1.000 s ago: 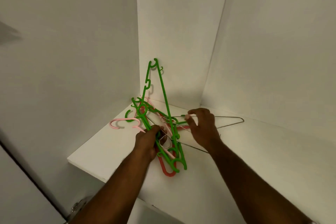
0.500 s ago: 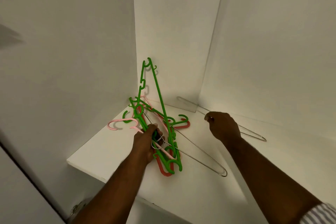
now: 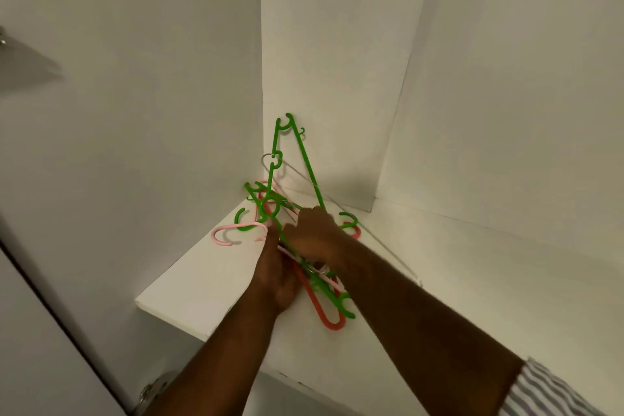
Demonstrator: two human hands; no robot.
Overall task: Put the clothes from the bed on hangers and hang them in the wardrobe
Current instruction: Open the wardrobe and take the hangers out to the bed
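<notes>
Left hand (image 3: pixel 274 275) fingers curled round hanger bundle (image 3: pixel 276 160); right hand (image 3: pixel 315 233) fingers buried in tangle, grip unclear.

Bare forearms; a grey-and-white striped sleeve (image 3: pixel 553 392) on the right arm.

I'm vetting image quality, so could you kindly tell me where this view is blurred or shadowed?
Head view: the right hand is motion-blurred over the hanger pile; head view: a broad soft shadow darkens the back wall beside the upright green hanger; no glare.

No readable text, labels, brands, numbers or signs anywhere in view.
</notes>
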